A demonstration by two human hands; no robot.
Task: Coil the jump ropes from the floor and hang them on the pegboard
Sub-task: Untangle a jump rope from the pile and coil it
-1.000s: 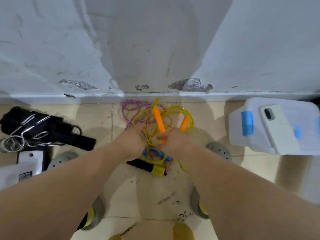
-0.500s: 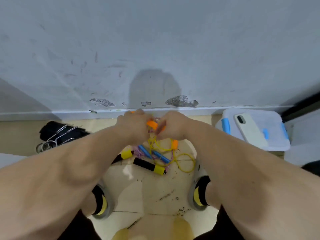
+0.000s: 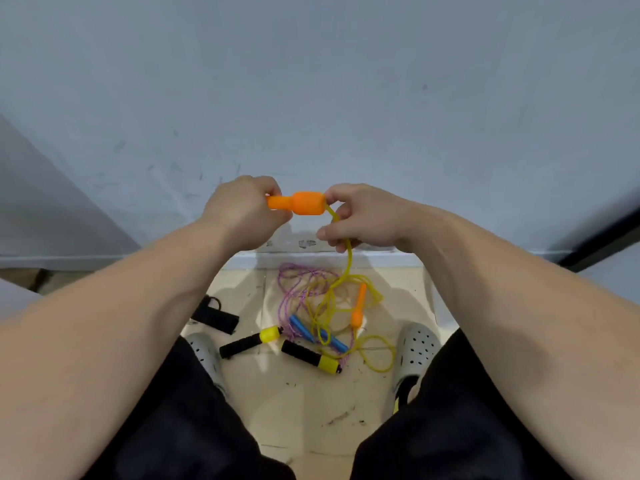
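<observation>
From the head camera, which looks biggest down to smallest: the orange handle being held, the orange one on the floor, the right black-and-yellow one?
1. Held orange handle and right black-and-yellow handle: about alike; the held one is nearer and partly inside the left hand.
2. Floor orange handle.

Ropes (image 3: 318, 334) on floor (image 3: 311, 403) between shoes (image 3: 415, 344)

Tiled floor (image 3: 308, 407) — tangled jump ropes (image 3: 304, 353)

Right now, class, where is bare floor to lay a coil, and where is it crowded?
Free: bare tile between the grey shoes, nearer than the black-and-yellow handles; also tile between purple rope and black strap. Crowded: the rope tangle by the baseboard.
</observation>
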